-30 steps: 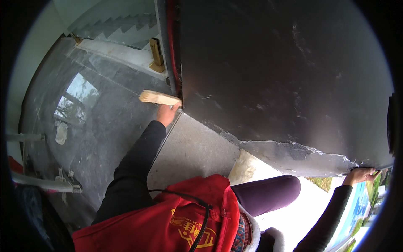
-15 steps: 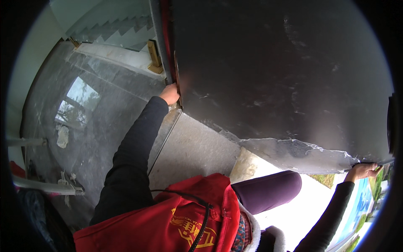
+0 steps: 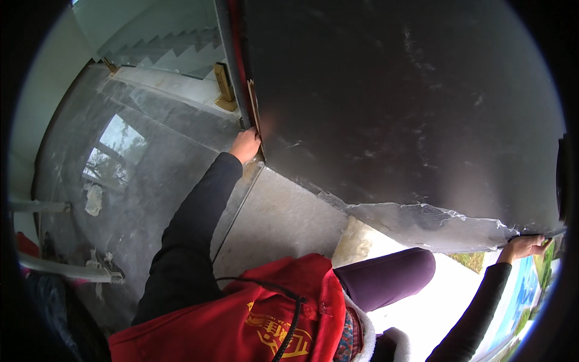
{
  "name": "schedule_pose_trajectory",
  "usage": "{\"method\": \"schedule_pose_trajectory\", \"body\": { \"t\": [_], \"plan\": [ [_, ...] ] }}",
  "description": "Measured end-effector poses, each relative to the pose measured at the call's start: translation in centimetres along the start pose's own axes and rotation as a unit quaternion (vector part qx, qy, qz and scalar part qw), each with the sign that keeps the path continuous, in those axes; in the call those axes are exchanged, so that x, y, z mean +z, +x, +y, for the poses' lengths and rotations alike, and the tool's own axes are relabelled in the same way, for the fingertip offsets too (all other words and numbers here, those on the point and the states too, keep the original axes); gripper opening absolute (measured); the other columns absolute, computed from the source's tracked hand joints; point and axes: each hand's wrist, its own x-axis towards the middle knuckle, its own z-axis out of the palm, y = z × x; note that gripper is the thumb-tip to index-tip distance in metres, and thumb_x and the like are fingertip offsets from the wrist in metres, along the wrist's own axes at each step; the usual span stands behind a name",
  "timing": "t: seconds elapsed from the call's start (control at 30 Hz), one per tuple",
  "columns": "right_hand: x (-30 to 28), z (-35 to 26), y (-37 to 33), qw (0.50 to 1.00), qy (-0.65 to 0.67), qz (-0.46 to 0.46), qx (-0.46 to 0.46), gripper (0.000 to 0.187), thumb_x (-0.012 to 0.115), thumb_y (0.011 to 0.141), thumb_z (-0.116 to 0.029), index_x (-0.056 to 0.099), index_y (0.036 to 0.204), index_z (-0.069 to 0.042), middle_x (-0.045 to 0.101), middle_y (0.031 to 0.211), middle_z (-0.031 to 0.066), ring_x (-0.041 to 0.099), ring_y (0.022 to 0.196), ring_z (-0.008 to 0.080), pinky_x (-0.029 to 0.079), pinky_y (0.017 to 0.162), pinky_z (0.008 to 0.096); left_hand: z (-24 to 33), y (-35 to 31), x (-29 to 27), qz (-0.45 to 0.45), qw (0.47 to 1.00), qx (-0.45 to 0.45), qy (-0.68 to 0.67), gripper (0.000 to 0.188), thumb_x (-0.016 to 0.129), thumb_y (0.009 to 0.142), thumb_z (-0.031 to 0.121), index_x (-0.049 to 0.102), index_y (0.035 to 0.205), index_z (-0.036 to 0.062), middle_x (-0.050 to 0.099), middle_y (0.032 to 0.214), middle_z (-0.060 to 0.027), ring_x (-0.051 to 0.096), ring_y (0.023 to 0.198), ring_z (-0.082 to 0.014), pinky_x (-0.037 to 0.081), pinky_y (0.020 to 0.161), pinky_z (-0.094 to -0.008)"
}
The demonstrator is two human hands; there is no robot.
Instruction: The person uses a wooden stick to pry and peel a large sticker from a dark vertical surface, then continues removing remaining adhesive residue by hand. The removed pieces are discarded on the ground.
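Note:
A large dark door [image 3: 386, 108] fills the upper right, its surface scuffed and smeared. Clear torn plastic film [image 3: 422, 220] hangs along its bottom edge. At the door's left edge, my left hand [image 3: 246, 145] is closed around the lower end of a thin brown strip [image 3: 254, 102], which lies along the edge beside the frame. Its fingertips are partly hidden there. Far to the right, my right hand [image 3: 525, 246] grips the door's outer bottom corner, fingers curled at the edge and the thumb side sticking out.
Grey stone floor [image 3: 163, 175] with scraps of white debris [image 3: 93, 200] stretches left. A gold metal post clamp [image 3: 224, 87] holds a glass panel by the stairs. Metal legs [image 3: 72, 271] stand at lower left. My purple-clad knee [image 3: 389, 274] is under the door's edge; bright outdoor ground lies beyond.
My left hand sits slightly lower, and more of the brown strip shows above it. The whole view has shifted a little. My right hand keeps its place on the door corner.

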Motion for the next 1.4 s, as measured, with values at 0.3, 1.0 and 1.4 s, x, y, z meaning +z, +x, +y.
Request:
{"method": "schedule_pose_trajectory", "body": {
  "t": [0.3,1.0,1.4],
  "plan": [
    [1.6,-0.5,-1.0,1.000,-0.011,-0.013,-0.007,0.056,0.044,0.116,-0.046,0.039,0.162,-0.015,0.050,0.153,0.0225,0.061,0.126,0.0352,0.056,0.103,0.0509,-2.3,-1.3,1.4,0.072,0.950,-0.138,-0.272,0.053,0.081,0.099,0.031,0.061,0.135,-0.0035,0.063,0.138,-0.0186,0.063,0.126,-0.0276,0.054,0.103,-0.0394],
    [-0.4,3.0,2.0,0.999,0.015,0.027,-0.029,0.062,0.056,0.111,-0.053,0.043,0.159,-0.016,0.063,0.139,0.0167,0.066,0.117,0.0310,0.060,0.098,0.0481,-6.3,-3.4,8.6,0.251,0.946,-0.159,-0.130,0.077,0.089,0.084,0.049,0.065,0.134,-0.0045,0.060,0.138,-0.0294,0.053,0.134,-0.0399,0.046,0.113,-0.0483],
    [-0.7,3.2,2.9,0.999,0.022,0.022,-0.040,0.059,0.055,0.112,-0.049,0.043,0.158,-0.014,0.063,0.133,0.0168,0.067,0.109,0.0286,0.061,0.093,0.0465,-4.9,-2.9,9.6,0.232,0.887,-0.031,-0.398,0.056,0.081,0.095,0.009,0.053,0.141,-0.0076,0.064,0.138,-0.0198,0.065,0.128,-0.0256,0.054,0.108,-0.0378]
  ]
}}
